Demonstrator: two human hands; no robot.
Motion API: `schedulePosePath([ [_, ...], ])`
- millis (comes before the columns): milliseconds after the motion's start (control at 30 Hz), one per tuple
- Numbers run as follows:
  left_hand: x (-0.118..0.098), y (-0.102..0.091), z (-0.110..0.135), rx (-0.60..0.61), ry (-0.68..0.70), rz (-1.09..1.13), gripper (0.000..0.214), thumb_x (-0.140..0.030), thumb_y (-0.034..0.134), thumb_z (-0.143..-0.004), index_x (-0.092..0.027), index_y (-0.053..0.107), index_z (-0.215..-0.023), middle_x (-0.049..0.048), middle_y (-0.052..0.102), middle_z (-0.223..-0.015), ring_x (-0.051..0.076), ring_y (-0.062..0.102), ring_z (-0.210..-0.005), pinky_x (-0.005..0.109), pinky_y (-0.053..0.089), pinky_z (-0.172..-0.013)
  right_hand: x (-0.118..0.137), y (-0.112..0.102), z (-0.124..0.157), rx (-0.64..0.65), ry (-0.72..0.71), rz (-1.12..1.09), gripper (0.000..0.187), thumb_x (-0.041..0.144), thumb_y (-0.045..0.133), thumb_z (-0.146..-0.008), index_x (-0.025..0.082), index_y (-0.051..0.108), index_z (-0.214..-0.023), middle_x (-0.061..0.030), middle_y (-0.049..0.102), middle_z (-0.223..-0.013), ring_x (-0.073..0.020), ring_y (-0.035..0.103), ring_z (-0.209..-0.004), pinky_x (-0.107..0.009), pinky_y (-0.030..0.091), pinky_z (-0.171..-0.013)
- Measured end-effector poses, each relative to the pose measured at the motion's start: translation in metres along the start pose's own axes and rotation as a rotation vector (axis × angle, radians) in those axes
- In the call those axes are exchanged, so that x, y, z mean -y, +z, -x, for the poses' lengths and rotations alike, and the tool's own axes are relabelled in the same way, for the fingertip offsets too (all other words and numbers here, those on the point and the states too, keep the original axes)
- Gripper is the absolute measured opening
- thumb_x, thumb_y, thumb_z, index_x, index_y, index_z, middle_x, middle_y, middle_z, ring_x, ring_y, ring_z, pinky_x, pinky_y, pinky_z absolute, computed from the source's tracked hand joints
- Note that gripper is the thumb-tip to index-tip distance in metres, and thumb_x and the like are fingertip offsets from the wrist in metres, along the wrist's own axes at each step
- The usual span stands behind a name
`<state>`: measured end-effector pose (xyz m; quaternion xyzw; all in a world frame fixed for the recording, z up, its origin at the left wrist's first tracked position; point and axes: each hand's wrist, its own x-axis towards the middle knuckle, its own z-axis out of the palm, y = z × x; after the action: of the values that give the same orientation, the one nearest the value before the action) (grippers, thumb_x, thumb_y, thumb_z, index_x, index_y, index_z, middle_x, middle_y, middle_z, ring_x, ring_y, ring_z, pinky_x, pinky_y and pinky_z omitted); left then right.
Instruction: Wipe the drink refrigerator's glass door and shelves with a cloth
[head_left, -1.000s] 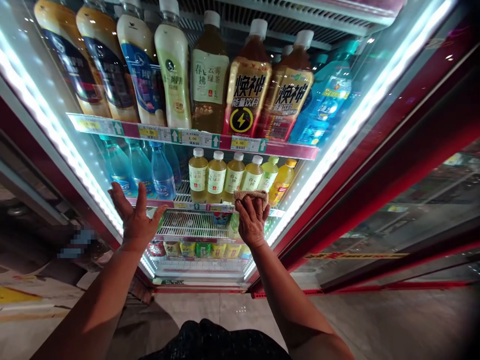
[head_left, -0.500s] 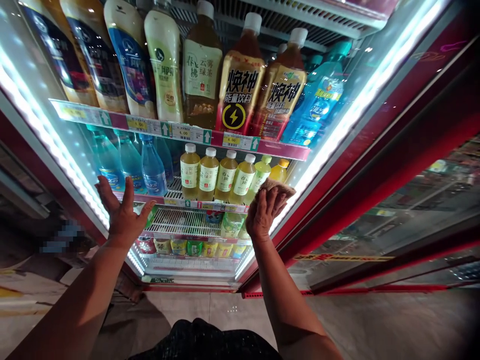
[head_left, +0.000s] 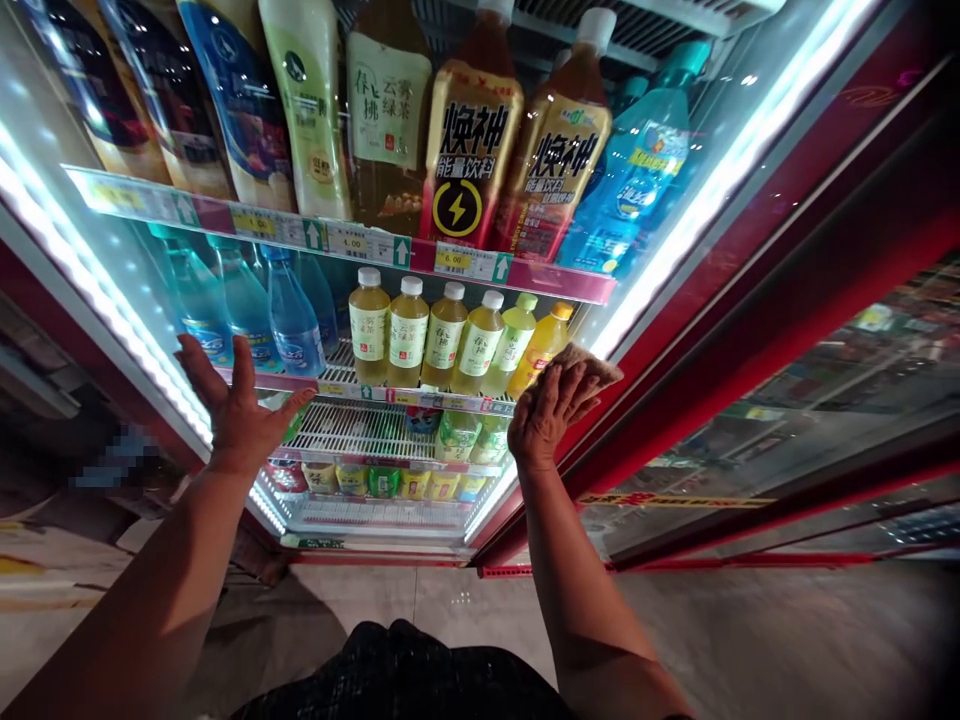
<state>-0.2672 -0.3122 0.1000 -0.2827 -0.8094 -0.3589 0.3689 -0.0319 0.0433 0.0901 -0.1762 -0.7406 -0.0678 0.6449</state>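
My right hand [head_left: 547, 415] is closed over a folded brownish cloth [head_left: 592, 362], at the right side of a lit drinks cooler [head_left: 517, 540]. The cloth lies by the bright light strip and the red frame, close to a yellow bottle [head_left: 541, 345]. My left hand [head_left: 244, 405] is open, fingers spread, in front of the blue bottles [head_left: 296, 320] at the left. Nothing is in it. Whether its fingertips touch a glass pane, I cannot tell. Several pale green-tea bottles [head_left: 409, 335] stand upright on the shelf between my hands.
Large bottles, among them an energy drink [head_left: 469, 150], fill the upper shelf above a price-tag strip [head_left: 352, 242]. Lower wire shelves [head_left: 352, 425] hold cups and cartons. Another red-framed cooler [head_left: 810, 330] stands at the right. Tiled floor [head_left: 420, 600] lies below.
My right hand and the cloth have moved right, from in front of the small bottles toward the cooler's right frame. My left hand stays spread. The view has shifted slightly closer.
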Motion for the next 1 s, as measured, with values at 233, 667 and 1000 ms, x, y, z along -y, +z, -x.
schedulePosePath([
  [233,0.005,0.001,0.003,-0.048,0.181,-0.083,0.123,-0.055,0.085,-0.072,-0.018,0.013,-0.165,0.0230,-0.020,-0.170,0.040,-0.018,-0.159,0.063,-0.002,-0.127,-0.013,-0.007,0.035,0.117,-0.056,-0.003,0.079,0.017,0.042,-0.098,0.023,0.006,-0.168,-0.0124,-0.001,-0.176,-0.0348,-0.006,-0.162,-0.074,0.015,-0.123],
  [667,-0.002,0.000,0.003,-0.005,0.110,-0.052,0.127,-0.048,0.085,-0.074,-0.017,0.004,-0.166,0.0241,-0.021,-0.169,0.045,-0.019,-0.157,0.069,-0.004,-0.125,-0.013,-0.003,0.076,0.158,-0.175,-0.020,0.077,0.022,0.045,-0.100,0.024,0.009,-0.168,-0.0054,-0.001,-0.176,-0.0288,-0.009,-0.162,-0.068,0.006,-0.127],
  [1000,-0.003,0.001,0.005,-0.013,0.126,-0.043,0.123,-0.048,0.084,-0.076,-0.023,0.003,-0.166,0.0197,-0.023,-0.170,0.043,-0.020,-0.157,0.073,-0.002,-0.124,-0.005,0.005,0.055,0.149,-0.310,-0.026,0.052,0.022,0.051,-0.098,0.033,0.057,-0.149,-0.0010,0.049,-0.161,-0.0250,0.008,-0.163,-0.056,0.003,-0.131],
])
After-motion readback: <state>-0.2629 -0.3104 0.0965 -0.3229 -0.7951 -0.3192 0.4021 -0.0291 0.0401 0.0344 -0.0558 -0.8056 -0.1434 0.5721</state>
